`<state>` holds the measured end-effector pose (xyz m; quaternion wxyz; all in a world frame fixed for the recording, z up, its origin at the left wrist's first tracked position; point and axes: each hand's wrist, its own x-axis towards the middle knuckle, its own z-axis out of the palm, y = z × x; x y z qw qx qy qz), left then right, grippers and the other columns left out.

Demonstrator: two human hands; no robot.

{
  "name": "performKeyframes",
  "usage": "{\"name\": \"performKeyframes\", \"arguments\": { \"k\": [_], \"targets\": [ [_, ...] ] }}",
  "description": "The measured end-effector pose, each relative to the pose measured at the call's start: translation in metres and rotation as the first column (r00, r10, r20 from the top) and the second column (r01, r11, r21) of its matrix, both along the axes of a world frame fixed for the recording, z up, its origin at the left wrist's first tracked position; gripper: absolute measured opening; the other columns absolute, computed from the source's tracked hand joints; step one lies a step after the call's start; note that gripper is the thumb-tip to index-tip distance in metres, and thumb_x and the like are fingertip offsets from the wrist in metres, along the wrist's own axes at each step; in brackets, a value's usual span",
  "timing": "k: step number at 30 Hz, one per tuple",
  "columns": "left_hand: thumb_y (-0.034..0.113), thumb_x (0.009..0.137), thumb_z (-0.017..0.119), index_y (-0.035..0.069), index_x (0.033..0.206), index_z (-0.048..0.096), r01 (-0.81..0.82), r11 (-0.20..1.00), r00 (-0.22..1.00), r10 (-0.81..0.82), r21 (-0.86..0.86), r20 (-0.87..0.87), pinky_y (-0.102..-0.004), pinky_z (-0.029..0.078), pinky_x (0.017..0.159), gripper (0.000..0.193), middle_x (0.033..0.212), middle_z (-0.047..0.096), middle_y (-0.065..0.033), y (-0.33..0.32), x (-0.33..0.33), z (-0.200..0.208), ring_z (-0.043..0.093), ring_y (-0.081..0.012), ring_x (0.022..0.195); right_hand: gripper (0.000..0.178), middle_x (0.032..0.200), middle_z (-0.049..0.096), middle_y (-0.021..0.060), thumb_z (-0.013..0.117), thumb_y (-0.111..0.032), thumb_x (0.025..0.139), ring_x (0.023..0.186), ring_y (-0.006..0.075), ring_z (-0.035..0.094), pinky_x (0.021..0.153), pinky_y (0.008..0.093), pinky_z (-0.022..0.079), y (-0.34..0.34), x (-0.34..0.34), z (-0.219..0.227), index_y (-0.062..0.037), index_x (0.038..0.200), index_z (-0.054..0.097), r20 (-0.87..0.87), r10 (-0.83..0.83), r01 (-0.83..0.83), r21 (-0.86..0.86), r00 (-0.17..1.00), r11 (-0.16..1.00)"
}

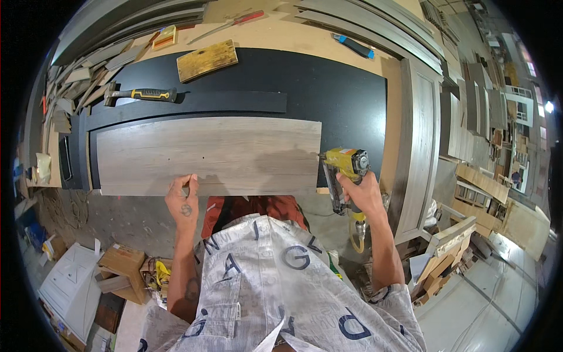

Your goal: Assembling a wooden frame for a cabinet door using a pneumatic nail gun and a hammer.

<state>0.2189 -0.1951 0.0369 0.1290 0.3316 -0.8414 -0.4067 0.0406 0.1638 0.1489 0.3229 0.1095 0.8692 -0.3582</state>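
My right hand [365,195] is wrapped round the handle of a yellow and black pneumatic nail gun [346,163], with a hose [356,234] running down from its grip. The gun's nose is by the right end of a grey wood-grain panel [223,154]; whether it touches cannot be made out. At the panel's near edge, my left hand [183,198] has its thumb and forefinger closed in a pinch. Anything between those fingertips is too small to tell. Two small dark spots mark the panel's face. Behind it lies a narrow black strip [234,104] on a large black board [328,88].
A hammer [143,95] and a stained wood block [207,60] lie on the black board. Beyond are a red-handled tool [234,24] and a blue utility knife [353,46]. Wood offcuts [79,82] pile up left; a grey framed door [419,141] stands right.
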Motion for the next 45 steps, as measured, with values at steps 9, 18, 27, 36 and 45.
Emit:
{"name": "performKeyframes", "arguments": {
  "k": [9,18,27,36,45],
  "targets": [
    [0.017,0.093,0.072,0.003,0.087,0.067,-0.004,1.000,1.000,0.005,-0.024,0.016,-0.0358,0.048,0.073,0.016,0.074,0.067,-0.0088,0.000,0.000,0.008,0.061,-0.0255,0.073,0.036,0.060,0.064,0.0097,0.072,-0.028,0.088,0.050,0.0167,0.063,0.054,0.0331,0.052,-0.003,-0.001,0.003,0.0075,0.091,0.069,-0.013,0.039,-0.038,0.033,0.999,0.999],
    [0.018,0.101,0.060,0.003,0.097,0.067,0.007,1.000,1.000,-0.007,0.022,0.006,-0.0368,0.049,0.073,0.017,0.077,0.067,-0.0110,-0.001,0.001,0.010,0.064,-0.0270,0.075,0.033,0.058,0.062,0.0075,0.071,-0.026,0.088,0.050,0.0147,0.061,0.051,0.0321,0.049,-0.008,-0.010,0.005,0.0059,0.084,0.069,-0.036,0.106,-0.103,0.079,0.994,0.992],
    [0.017,0.100,0.063,0.001,0.100,0.067,0.050,0.999,0.999,-0.050,0.001,-0.005,-0.0354,0.051,0.076,0.016,0.086,0.069,-0.0132,-0.005,0.012,0.012,0.066,-0.0268,0.079,0.033,0.057,0.061,0.0060,0.069,-0.027,0.089,0.051,0.0142,0.061,0.053,0.0309,0.051,-0.024,-0.054,-0.002,0.0043,0.078,0.066,-0.059,0.076,-0.074,0.033,0.995,0.997],
    [0.016,0.099,0.064,0.002,0.104,0.068,-0.044,0.999,0.999,0.044,-0.024,-0.014,-0.0333,0.051,0.077,0.016,0.094,0.070,-0.0146,-0.007,0.022,0.012,0.067,-0.0272,0.082,0.037,0.056,0.062,0.0062,0.073,-0.031,0.088,0.050,0.0143,0.060,0.053,0.0302,0.049,-0.030,-0.058,0.002,0.0021,0.073,0.067,-0.044,0.075,-0.072,0.067,0.996,0.995],
    [0.016,0.099,0.064,0.002,0.104,0.068,-0.063,0.998,0.998,0.063,-0.020,0.009,-0.0336,0.051,0.077,0.016,0.096,0.071,-0.0147,-0.013,0.031,0.016,0.068,-0.0285,0.082,0.041,0.055,0.061,0.0073,0.071,-0.031,0.089,0.048,0.0145,0.060,0.051,0.0311,0.048,-0.036,-0.069,-0.005,0.0037,0.068,0.065,-0.065,0.111,-0.107,0.059,0.992,0.992]
  ]
}}
